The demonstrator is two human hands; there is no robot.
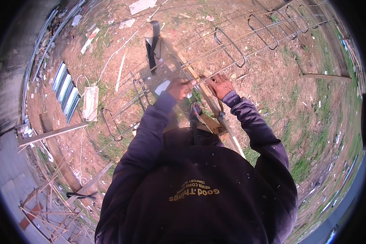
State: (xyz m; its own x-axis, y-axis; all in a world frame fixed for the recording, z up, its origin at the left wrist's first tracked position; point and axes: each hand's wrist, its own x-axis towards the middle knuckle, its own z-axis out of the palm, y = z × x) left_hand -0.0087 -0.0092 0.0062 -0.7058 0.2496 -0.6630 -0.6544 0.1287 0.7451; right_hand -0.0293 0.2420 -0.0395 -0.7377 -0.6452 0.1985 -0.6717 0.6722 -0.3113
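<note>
A long cage of thin steel reinforcing bars [199,71] with bent rectangular stirrups [244,61] runs from lower left to upper right in front of me. It crosses a wooden beam [208,97]. My left hand [180,88] is at the bars just left of the beam, fingers closed and partly blurred; what they pinch is too small to make out. Right of the beam, my right hand [220,86] has its fingers bent around a bar close to the crossing. A black strap-like strip [151,51] hangs over the beam's far end.
Blue-and-white corrugated sheeting [65,92] and a pale flat board [90,104] lie on the ground at left. Timber pieces [55,133] rest nearer at left, and another plank [327,77] at right. Scraps litter the dirt and grass. My sandalled foot [194,110] stands beside the beam.
</note>
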